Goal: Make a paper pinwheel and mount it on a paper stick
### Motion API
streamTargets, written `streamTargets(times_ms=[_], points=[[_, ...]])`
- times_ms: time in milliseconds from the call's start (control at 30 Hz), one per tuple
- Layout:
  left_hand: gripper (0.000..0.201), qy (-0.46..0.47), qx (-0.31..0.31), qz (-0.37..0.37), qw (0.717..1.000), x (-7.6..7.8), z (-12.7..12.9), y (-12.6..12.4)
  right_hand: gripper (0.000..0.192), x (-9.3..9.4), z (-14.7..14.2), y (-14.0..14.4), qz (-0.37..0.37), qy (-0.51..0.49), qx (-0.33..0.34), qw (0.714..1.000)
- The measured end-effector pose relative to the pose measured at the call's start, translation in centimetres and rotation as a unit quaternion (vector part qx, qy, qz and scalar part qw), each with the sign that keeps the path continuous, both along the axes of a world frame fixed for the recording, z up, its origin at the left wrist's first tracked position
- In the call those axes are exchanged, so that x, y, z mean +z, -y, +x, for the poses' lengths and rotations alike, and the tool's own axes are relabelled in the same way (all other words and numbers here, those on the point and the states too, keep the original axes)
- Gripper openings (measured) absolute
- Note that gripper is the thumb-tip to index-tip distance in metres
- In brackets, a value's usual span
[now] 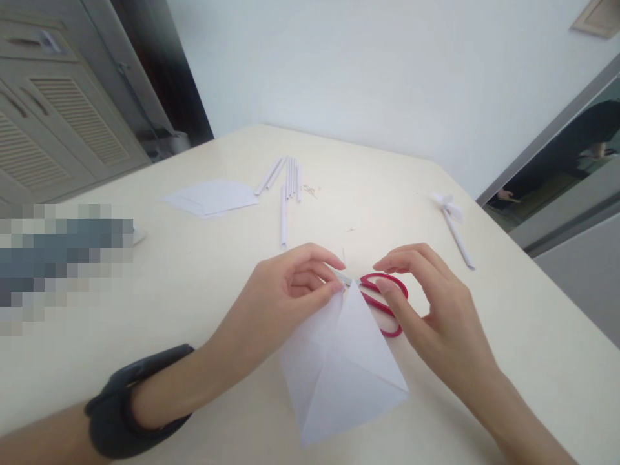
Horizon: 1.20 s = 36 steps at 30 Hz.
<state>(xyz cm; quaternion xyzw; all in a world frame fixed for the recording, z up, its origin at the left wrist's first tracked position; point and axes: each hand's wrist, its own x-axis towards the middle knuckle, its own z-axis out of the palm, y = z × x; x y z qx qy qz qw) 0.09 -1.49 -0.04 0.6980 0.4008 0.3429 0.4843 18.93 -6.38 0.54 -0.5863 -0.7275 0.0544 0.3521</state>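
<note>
Folded white paper [339, 368] lay on the cream table [145, 310], long axis running away from the person, tip pointing far, pinched at that tip by the left hand [285, 290]. Right hand [431, 310] hovered half-open, holding nothing, over red scissors [385, 303] just beside the tip. Rolled paper sticks [288, 184] and flat sheets [213, 197] lay farther back, white wall behind.

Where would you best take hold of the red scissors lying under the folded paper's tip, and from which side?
Probably at the handle loops of the red scissors, coming from the right, where the right hand hovers. The loops lie flat and exposed on the table, while the blade end is tucked under the folded paper that the left hand pinches at its tip.
</note>
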Motion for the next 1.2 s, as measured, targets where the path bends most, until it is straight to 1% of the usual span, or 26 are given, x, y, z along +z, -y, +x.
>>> streamTargets(times_ms=[33,67,100,167,267,367,467,567,667,833,967,1200], points=[[0.015,-0.004,-0.006,-0.006,1.000,-0.1,0.1,0.1,0.008,0.2,-0.3,0.3,0.010,-0.010,0.033,0.999],[0.016,-0.008,-0.012,-0.010,1.000,-0.1,0.1,0.1,0.010,0.3,-0.7,0.5,0.003,-0.015,0.049,0.999],[0.017,-0.011,-0.016,-0.011,1.000,0.0,0.2,0.2,0.012,0.1,-1.0,0.6,0.012,-0.014,0.066,0.998],[0.018,-0.021,-0.025,-0.017,0.999,0.2,0.3,0.3,0.020,-0.5,-1.4,0.7,0.008,-0.006,0.076,0.997],[0.019,-0.034,-0.038,-0.034,0.998,0.3,0.4,0.3,0.014,-1.5,-1.5,0.4,-0.001,0.023,0.069,0.997],[0.019,-0.037,-0.037,-0.031,0.998,0.2,0.4,0.1,0.008,-1.9,-1.5,0.3,-0.006,0.046,0.057,0.997],[0.019,-0.039,-0.034,-0.034,0.998,0.2,0.4,0.0,0.009,-2.0,-1.5,0.3,0.021,0.069,0.064,0.995],[0.020,-0.040,-0.029,-0.050,0.998,0.6,0.5,0.1,0.006,-2.1,-1.6,0.1,0.047,0.090,0.071,0.992],[0.021,-0.040,-0.024,-0.048,0.998,0.9,0.5,0.2,0.006,-2.1,-1.6,0.0,0.054,0.099,0.065,0.991],[0.020,-0.044,-0.028,-0.042,0.998,0.9,0.5,0.2,0.008,-2.1,-1.5,0.0,0.044,0.091,0.050,0.994],[0.020,-0.046,-0.029,-0.037,0.998,1.0,0.4,0.2,0.008,-2.0,-1.4,0.0,0.038,0.077,0.057,0.995],[0.020,-0.054,-0.038,-0.041,0.997,1.2,0.4,0.3,0.013,-1.6,-1.2,-0.2,-0.002,-0.001,0.056,0.998]])
